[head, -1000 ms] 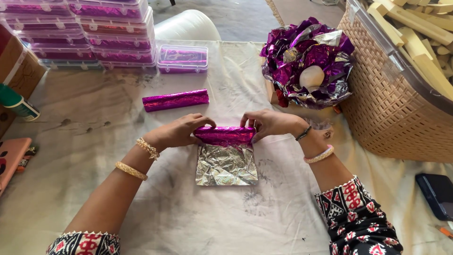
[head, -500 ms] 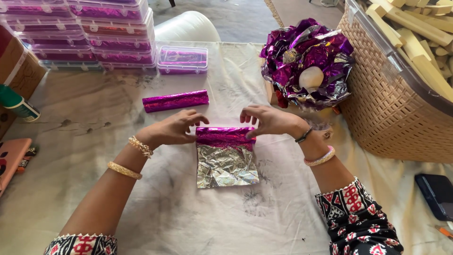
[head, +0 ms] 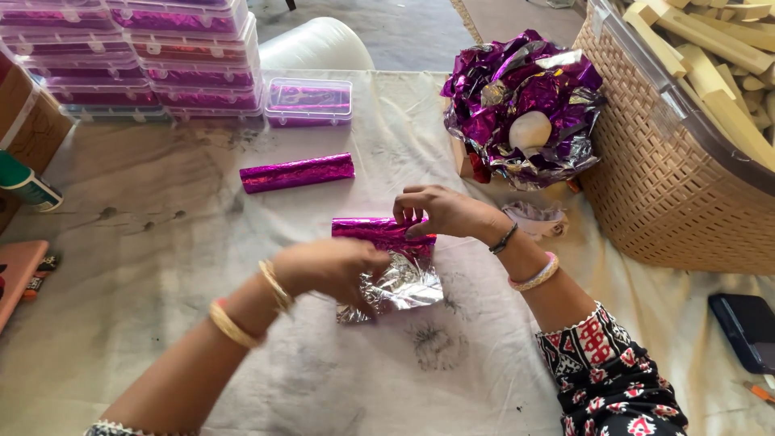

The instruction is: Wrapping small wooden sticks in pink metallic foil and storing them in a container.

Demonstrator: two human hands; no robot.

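Rolling stage: the half-wrapped magenta foil roll [head: 379,230] lies mid-table on the white cloth [head: 161,242], long axis left-right across your view, with the silver foil flap [head: 400,284] trailing from it toward you. Your right hand [head: 444,214] is at the roll's right end, fingertips curled down pinching the magenta edge there, thumb underneath, loosely closed on it. Your left hand [head: 331,266] sits nearer you, knuckles up, covering the flap's left part; it touches the foil, but you can't tell if its fingers actually grip, palm hides them. So the roll lies away from the left hand and just under the right, right hand is the nearer one to the roll itself. A finished magenta wrapped stick [head: 297,173] lies parallel, farther out and left, well apart from both hands. Crumpled purple foil heap [head: 521,105] is beyond the right hand, wicker basket [head: 662,178] of pale sticks right of that, stacked clear boxes [head: 186,64] at far left.
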